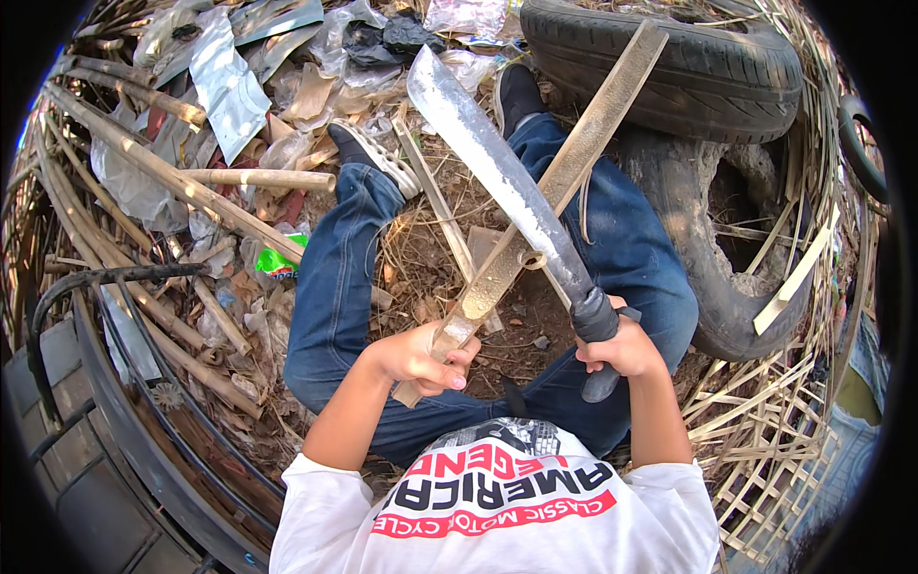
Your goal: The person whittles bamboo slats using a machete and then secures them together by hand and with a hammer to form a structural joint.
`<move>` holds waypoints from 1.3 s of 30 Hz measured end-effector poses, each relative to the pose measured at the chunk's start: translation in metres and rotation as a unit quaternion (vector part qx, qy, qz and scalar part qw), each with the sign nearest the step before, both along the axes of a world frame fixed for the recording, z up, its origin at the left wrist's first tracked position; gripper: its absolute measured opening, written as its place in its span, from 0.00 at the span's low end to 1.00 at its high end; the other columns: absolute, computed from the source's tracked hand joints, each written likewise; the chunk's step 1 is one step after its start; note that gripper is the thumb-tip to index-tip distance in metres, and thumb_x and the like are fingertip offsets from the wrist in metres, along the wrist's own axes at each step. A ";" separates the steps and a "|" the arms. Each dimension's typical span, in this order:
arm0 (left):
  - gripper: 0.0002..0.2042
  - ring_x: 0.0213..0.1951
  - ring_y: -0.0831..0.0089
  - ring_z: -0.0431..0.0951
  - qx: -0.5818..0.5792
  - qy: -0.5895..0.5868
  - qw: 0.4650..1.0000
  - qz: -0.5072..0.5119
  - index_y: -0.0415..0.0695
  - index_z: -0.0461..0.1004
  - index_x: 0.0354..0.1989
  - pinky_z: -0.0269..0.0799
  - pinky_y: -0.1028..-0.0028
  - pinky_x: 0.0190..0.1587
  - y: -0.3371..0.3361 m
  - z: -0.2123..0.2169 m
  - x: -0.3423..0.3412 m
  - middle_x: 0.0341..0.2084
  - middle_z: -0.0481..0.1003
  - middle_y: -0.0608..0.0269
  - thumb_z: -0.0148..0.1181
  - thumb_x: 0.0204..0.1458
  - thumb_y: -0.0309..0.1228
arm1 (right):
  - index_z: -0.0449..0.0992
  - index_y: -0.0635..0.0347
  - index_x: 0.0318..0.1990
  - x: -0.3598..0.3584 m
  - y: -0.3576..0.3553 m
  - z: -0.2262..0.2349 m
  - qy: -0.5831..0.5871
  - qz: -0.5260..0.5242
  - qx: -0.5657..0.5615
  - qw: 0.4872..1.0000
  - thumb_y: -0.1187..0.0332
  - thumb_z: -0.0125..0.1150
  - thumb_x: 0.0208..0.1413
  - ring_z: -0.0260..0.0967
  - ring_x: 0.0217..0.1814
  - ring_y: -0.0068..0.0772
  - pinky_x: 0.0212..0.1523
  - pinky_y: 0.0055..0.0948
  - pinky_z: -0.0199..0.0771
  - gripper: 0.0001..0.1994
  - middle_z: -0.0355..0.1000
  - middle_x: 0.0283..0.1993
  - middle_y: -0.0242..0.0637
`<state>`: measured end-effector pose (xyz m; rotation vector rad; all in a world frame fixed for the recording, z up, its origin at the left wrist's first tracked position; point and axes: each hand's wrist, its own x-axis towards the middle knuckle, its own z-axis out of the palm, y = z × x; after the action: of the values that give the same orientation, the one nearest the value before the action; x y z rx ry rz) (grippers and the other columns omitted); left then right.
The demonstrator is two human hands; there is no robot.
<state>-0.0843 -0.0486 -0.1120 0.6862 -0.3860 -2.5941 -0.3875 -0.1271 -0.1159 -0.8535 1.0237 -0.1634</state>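
Note:
My left hand (427, 359) is closed around the lower end of a long split bamboo slat (602, 107), which slants up and away to the right. In my right hand (620, 346) is a machete (497, 158), gripped by its black-wrapped handle. Its wide, worn grey blade points up to the left and crosses the slat above the ground between my knees. A narrower bamboo strip (435, 201) slants beneath the slat, between my legs.
Two old tyres (660, 72) are at the upper right, one half buried. Bamboo poles (172, 182), plastic scraps and a bent metal sheet (227, 86) litter the left side. A black metal frame (115, 450) stands lower left. Woven bamboo latticework (765, 488) lies lower right.

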 end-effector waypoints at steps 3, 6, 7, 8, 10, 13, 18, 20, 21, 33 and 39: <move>0.19 0.10 0.88 0.49 -0.010 -0.031 0.999 0.003 0.49 0.53 0.23 0.41 0.81 0.12 -0.002 0.010 -0.001 0.11 0.54 0.76 0.57 0.49 0.14 | 0.71 0.64 0.35 0.008 -0.006 0.024 0.026 -0.054 -0.132 0.989 0.78 0.62 0.35 0.65 0.20 0.20 0.21 0.23 0.67 0.15 0.69 0.24 0.31; 0.18 0.12 0.88 0.51 -0.039 -0.010 0.999 0.003 0.50 0.54 0.26 0.43 0.82 0.11 0.003 0.008 0.006 0.15 0.55 0.76 0.60 0.50 0.18 | 0.71 0.65 0.38 0.013 -0.014 0.038 0.083 -0.095 -0.223 0.967 0.78 0.62 0.34 0.66 0.28 0.18 0.31 0.23 0.69 0.17 0.71 0.27 0.31; 0.18 0.12 0.88 0.51 -0.040 -0.007 0.999 0.003 0.50 0.54 0.26 0.43 0.82 0.11 0.003 0.009 0.004 0.15 0.55 0.76 0.60 0.50 0.18 | 0.71 0.65 0.38 0.015 -0.011 0.031 0.080 -0.109 -0.252 0.958 0.78 0.62 0.34 0.67 0.29 0.18 0.33 0.23 0.68 0.17 0.72 0.27 0.31; 0.18 0.12 0.88 0.51 -0.043 -0.009 0.999 0.001 0.50 0.54 0.26 0.43 0.82 0.11 0.002 0.011 0.003 0.16 0.56 0.75 0.60 0.50 0.18 | 0.72 0.65 0.38 0.017 -0.008 0.024 0.077 -0.123 -0.280 0.949 0.78 0.62 0.34 0.67 0.31 0.19 0.35 0.23 0.68 0.17 0.72 0.27 0.32; 0.18 0.12 0.88 0.52 -0.046 -0.011 0.999 0.000 0.50 0.55 0.26 0.44 0.82 0.11 0.002 0.011 0.002 0.17 0.57 0.75 0.61 0.50 0.18 | 0.70 0.68 0.42 0.019 0.007 0.022 0.081 -0.022 -0.433 0.897 0.80 0.63 0.37 0.67 0.27 0.18 0.31 0.21 0.69 0.19 0.71 0.26 0.31; 0.19 0.10 0.87 0.51 -0.026 -0.044 0.999 -0.005 0.49 0.53 0.23 0.44 0.80 0.12 0.012 0.015 0.002 0.11 0.54 0.76 0.59 0.50 0.15 | 0.71 0.68 0.41 0.009 0.002 0.036 0.066 0.031 -0.350 0.934 0.80 0.62 0.36 0.65 0.31 0.19 0.35 0.23 0.68 0.19 0.71 0.28 0.31; 0.19 0.10 0.88 0.50 -0.015 -0.027 1.000 0.004 0.49 0.52 0.24 0.42 0.80 0.12 0.012 0.017 0.004 0.11 0.54 0.76 0.58 0.50 0.15 | 0.71 0.68 0.40 0.009 -0.005 0.026 0.003 0.069 -0.292 0.954 0.78 0.62 0.33 0.66 0.27 0.19 0.29 0.24 0.68 0.19 0.69 0.25 0.30; 0.19 0.11 0.88 0.50 0.027 -0.002 1.000 0.011 0.50 0.52 0.24 0.41 0.80 0.12 0.014 0.012 0.003 0.12 0.54 0.76 0.58 0.50 0.15 | 0.70 0.67 0.38 0.012 -0.010 0.031 0.004 0.067 -0.202 0.977 0.78 0.61 0.33 0.65 0.19 0.21 0.21 0.24 0.68 0.18 0.68 0.21 0.31; 0.17 0.11 0.90 0.51 0.017 0.010 1.000 0.016 0.50 0.55 0.28 0.43 0.82 0.11 0.020 0.004 0.007 0.15 0.55 0.77 0.60 0.50 0.18 | 0.71 0.68 0.37 0.012 -0.010 0.029 0.003 0.070 -0.123 0.990 0.79 0.62 0.33 0.67 0.20 0.24 0.23 0.26 0.70 0.17 0.68 0.22 0.32; 0.18 0.11 0.88 0.51 -0.004 0.016 1.000 0.008 0.49 0.53 0.24 0.43 0.80 0.12 0.013 0.004 0.004 0.12 0.55 0.76 0.58 0.50 0.15 | 0.70 0.64 0.35 0.017 0.003 0.032 0.068 -0.103 -0.212 0.970 0.79 0.59 0.38 0.64 0.20 0.18 0.23 0.22 0.66 0.12 0.69 0.23 0.30; 0.18 0.11 0.90 0.51 -0.043 -0.028 0.999 -0.015 0.50 0.53 0.27 0.43 0.81 0.11 0.026 0.012 0.001 0.13 0.54 0.77 0.59 0.51 0.18 | 0.71 0.68 0.38 0.008 0.012 0.029 0.042 0.059 -0.289 0.955 0.77 0.62 0.33 0.63 0.29 0.19 0.33 0.22 0.67 0.18 0.69 0.26 0.30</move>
<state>-0.0837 -0.0221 -0.1001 0.7295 -0.5263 -2.5737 -0.3793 -0.1153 -0.0865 -1.4606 1.0132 -0.3368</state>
